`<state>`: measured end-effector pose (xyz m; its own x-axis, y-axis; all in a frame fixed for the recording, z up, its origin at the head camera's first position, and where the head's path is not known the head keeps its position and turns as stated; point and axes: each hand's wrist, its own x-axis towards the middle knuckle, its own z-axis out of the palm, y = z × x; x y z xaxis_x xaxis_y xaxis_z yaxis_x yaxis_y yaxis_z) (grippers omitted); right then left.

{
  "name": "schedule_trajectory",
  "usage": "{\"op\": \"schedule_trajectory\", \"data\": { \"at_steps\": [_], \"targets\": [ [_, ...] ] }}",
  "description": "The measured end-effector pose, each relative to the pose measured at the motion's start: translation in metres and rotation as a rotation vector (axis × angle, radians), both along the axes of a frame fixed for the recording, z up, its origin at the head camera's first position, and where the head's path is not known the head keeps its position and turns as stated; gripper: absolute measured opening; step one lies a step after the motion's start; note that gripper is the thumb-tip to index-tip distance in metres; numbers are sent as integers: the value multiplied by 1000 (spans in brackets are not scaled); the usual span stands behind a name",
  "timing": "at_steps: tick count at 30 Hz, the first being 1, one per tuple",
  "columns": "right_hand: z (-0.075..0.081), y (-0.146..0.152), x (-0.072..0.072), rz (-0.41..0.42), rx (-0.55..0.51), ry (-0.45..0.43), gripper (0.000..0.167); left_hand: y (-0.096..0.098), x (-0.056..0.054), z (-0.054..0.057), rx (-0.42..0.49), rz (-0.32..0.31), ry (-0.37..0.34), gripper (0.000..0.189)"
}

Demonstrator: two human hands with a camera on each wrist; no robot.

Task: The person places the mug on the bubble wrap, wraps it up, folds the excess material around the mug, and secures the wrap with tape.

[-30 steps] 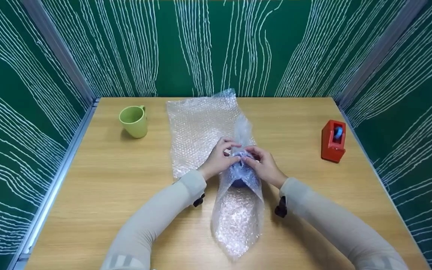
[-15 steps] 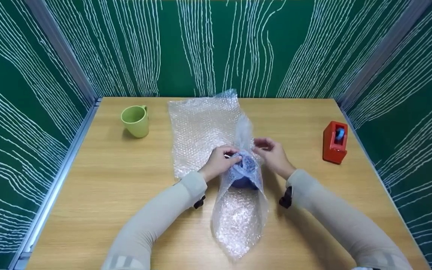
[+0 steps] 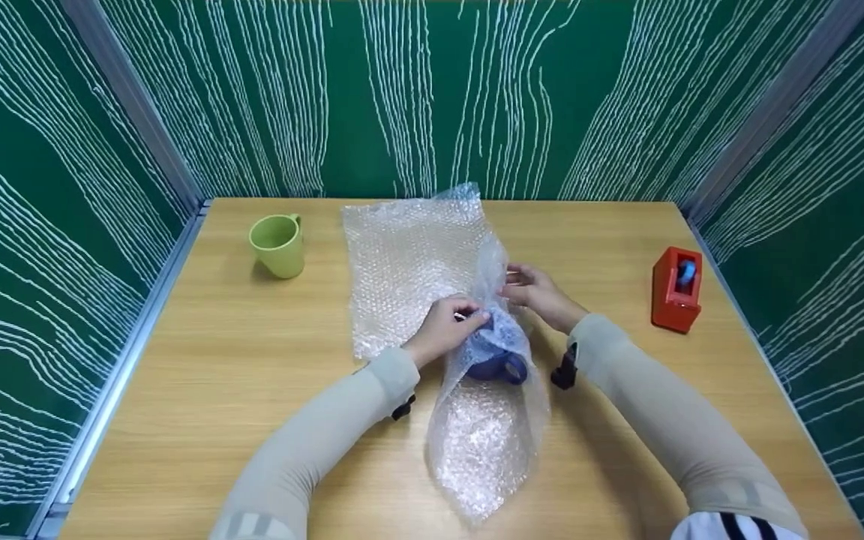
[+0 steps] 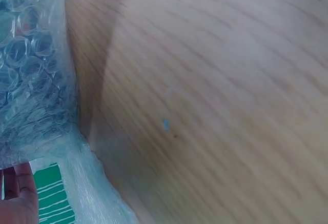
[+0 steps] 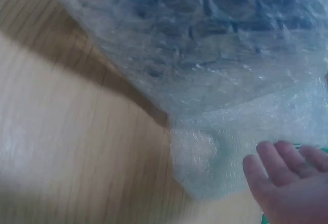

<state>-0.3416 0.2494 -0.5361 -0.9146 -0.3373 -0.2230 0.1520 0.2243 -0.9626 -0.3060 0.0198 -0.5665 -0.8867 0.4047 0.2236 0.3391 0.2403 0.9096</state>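
A dark blue mug (image 3: 486, 369) lies partly wrapped in bubble wrap (image 3: 484, 457) at the middle of the table, its handle showing at the near opening. My left hand (image 3: 441, 328) pinches the wrap's folded edge on top of the mug between thumb and fingers. On the far right side, my right hand (image 3: 543, 297) has its fingertips at the upright far flap of the wrap. In the right wrist view its fingers (image 5: 279, 167) look loosely extended beside the film. Wrap covers most of the mug's body.
Another flat sheet of bubble wrap (image 3: 394, 270) spreads behind and left of the bundle. A green mug (image 3: 282, 251) stands at the back left. A red tape dispenser (image 3: 676, 292) sits near the right edge. Green walls (image 3: 342, 90) with white lines enclose the wooden table (image 3: 237, 360).
My right hand has let go of the top of the bundle and moved to the far flap. The left hand keeps its pinch. The bundle has turned, so the blue mug's handle now shows.
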Motion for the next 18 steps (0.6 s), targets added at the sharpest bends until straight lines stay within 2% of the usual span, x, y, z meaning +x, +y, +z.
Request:
{"op": "schedule_trajectory", "data": {
  "at_steps": [4, 8, 10, 14, 18],
  "targets": [
    [0, 10, 2, 159, -85, -20, 85, 1, -1, -3, 4, -4, 43, 18],
    [4, 26, 8, 296, -50, -24, 103, 3, 0, -1, 15, -6, 26, 17],
    [5, 32, 12, 322, 9, -35, 107, 4, 1, 0, 15, -1, 18, 17],
    [3, 37, 20, 345, 96, -44, 105, 4, 3, 3, 15, 18, 5, 15],
    [-3, 29, 27, 303, 141, -9, 100, 4, 4, 2, 16, 35, -16, 15]
  ]
}}
